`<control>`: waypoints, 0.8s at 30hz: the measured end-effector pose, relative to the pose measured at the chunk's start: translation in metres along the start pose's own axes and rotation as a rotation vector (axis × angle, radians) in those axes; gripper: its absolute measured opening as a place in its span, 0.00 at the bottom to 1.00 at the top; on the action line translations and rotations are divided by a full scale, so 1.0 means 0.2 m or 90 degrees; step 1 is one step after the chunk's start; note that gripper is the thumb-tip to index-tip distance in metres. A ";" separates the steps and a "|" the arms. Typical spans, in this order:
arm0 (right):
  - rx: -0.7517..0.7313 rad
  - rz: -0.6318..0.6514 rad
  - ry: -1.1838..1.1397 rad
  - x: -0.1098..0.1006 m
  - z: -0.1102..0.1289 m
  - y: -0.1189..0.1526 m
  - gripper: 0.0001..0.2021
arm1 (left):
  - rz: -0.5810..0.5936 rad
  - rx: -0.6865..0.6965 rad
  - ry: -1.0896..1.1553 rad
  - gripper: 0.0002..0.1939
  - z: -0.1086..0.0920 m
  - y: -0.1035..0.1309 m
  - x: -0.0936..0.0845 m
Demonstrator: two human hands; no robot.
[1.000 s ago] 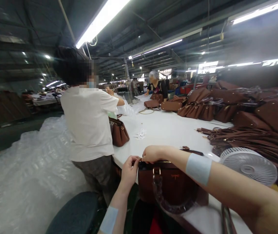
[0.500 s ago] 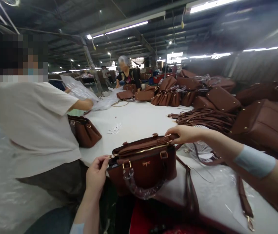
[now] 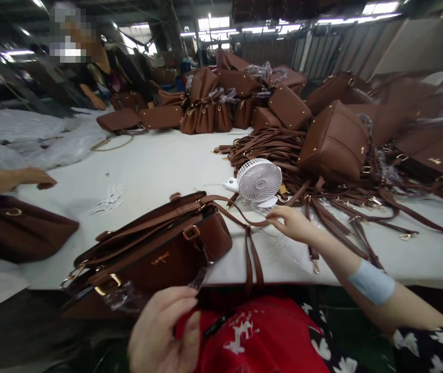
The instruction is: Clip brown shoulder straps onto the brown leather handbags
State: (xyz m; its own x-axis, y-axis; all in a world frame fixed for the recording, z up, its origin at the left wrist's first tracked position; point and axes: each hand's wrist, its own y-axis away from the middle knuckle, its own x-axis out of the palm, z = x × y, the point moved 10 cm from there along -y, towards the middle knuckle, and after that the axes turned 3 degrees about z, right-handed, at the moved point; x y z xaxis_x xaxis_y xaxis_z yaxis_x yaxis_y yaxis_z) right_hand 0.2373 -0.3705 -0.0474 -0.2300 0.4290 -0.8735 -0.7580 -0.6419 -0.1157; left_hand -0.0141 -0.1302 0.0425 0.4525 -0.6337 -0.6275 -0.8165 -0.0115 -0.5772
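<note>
A brown handbag [image 3: 155,256] with gold buckles and a dragonfly emblem stands at the table's near edge, its top zip partly open. My left hand [image 3: 165,329] is curled in front of it, fingertips by the plastic-wrapped carry handle [image 3: 202,274]; whether it holds the handle is hidden. To the right of the bag, my right hand [image 3: 295,224] pinches a thin brown shoulder strap [image 3: 258,223]. That strap runs back to the bag's right end, and part of it hangs over the edge. Just behind my right hand is a small white fan [image 3: 259,181].
Brown straps [image 3: 268,147] with metal clips lie heaped beyond the fan. More handbags [image 3: 332,142] are piled right and behind. White paper slips [image 3: 107,201] lie on the white table [image 3: 159,160]. At left, a co-worker's hand [image 3: 37,177] is above another handbag [image 3: 23,228]; another person stands behind.
My view has swung right. My left hand has left the bag's left zip end and come down to its front. My right hand has moved from the bag's right end onto the strap.
</note>
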 end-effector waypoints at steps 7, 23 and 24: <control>0.059 -0.074 0.059 0.19 -0.36 0.32 0.16 | 0.414 -0.056 0.096 0.05 -0.04 -0.18 0.89; 0.098 -0.067 0.061 0.21 -0.38 0.35 0.16 | 0.673 -0.026 -0.077 0.10 -0.20 -0.08 1.49; 0.100 -0.070 0.064 0.20 -0.38 0.35 0.16 | 0.682 -0.013 -0.075 0.11 -0.23 -0.07 1.52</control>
State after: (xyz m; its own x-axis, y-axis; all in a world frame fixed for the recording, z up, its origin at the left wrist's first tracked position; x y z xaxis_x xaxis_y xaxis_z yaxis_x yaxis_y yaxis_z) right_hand 0.2209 -0.4465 -0.1269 -0.0843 0.4200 -0.9036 -0.8624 -0.4850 -0.1450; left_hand 0.1189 -0.3575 -0.1162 -0.4709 -0.2427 -0.8482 -0.8133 0.4919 0.3108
